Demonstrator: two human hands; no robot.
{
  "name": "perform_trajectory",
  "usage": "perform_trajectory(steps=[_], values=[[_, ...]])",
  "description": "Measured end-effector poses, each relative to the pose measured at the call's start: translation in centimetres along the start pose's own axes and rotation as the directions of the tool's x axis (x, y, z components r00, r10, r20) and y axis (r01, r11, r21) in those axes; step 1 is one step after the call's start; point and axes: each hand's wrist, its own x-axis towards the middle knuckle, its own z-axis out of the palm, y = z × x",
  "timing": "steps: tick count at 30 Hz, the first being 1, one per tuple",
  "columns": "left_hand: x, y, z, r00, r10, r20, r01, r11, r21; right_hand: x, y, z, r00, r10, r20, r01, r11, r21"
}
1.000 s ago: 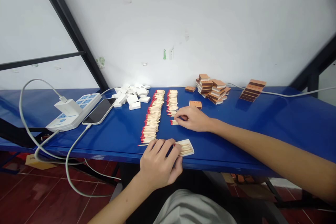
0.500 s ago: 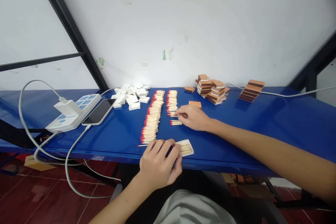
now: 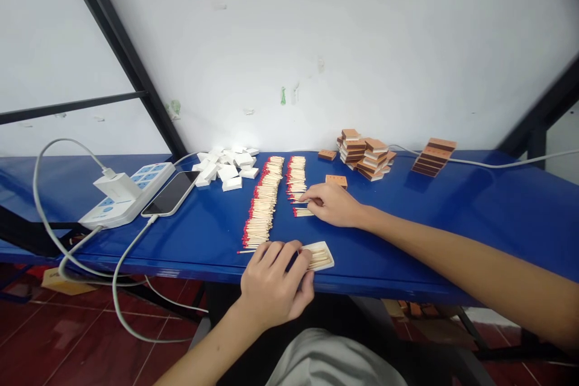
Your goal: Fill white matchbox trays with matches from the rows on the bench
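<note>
My left hand (image 3: 277,280) is closed around the left end of a white matchbox tray (image 3: 326,262) at the table's front edge. Several matches (image 3: 317,255) lie in that tray, their heads hidden under my fingers. Further back, my right hand (image 3: 332,202) has its thumb and fingertips together at the near end of the shorter match row (image 3: 296,176); what lies between the fingertips is too small to make out. A small group of matches (image 3: 302,212) lies just under that hand. The longer row of red-headed matches (image 3: 262,205) runs to the left.
White empty trays (image 3: 226,166) are heaped at the back left. Brown matchboxes (image 3: 366,154) are stacked at the back right, with a single matchbox (image 3: 336,181) behind my right hand. A phone (image 3: 172,193) and a power strip (image 3: 131,190) with cables sit on the left.
</note>
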Motion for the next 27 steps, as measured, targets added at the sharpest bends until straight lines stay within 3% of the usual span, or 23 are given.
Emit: perform_trajectory(steps=[12, 27], values=[[0.00, -0.02, 0.00, 1.000, 0.003, 0.007, -0.003, 1.000, 0.007, 0.04, 0.21, 0.09, 0.999, -0.011, 0.045, 0.010, 1.000, 0.029], [-0.08, -0.03, 0.01, 1.000, -0.006, 0.007, 0.006, 1.000, 0.008, -0.07, 0.06, -0.05, 0.997, -0.076, 0.016, 0.075, 0.996, 0.054]])
